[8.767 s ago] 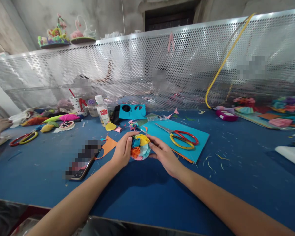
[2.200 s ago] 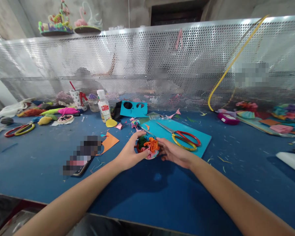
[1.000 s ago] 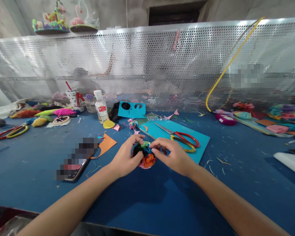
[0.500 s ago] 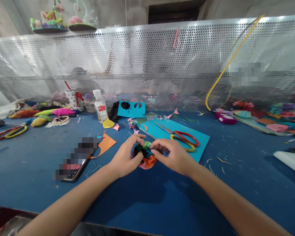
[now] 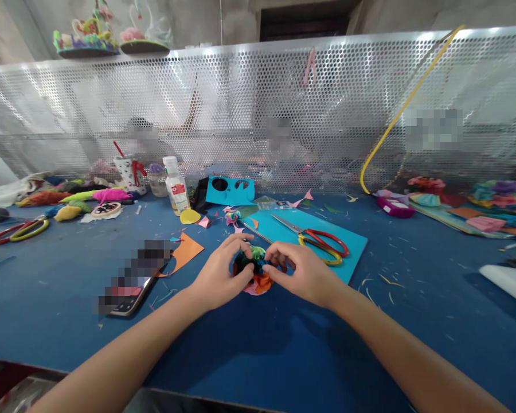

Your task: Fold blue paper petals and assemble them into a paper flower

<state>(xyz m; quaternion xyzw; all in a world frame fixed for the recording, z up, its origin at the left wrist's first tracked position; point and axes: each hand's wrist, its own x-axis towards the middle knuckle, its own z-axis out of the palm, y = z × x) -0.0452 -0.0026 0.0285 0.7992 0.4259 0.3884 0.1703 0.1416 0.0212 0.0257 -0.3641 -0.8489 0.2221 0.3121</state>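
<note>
Now both hands are closed around a small round cluster of crumpled paper flowers (image 5: 254, 274), in orange, green, teal and pink, resting on the blue worktop (image 5: 258, 344) just in front of the person. The left hand (image 5: 218, 276) cups its left side. The right hand (image 5: 306, 274) pinches at the top, fingertips (image 5: 270, 259) pressed onto the green flower. Over the past seconds the cluster has been turned, so the orange flower has gone from the top to the near edge, and the hands have drawn closer together. That suggests the flowers are being pressed into place one by one. Red and yellow scissors (image 5: 322, 244) lie untouched on a turquoise paper sheet (image 5: 348, 252) just behind.
</note>
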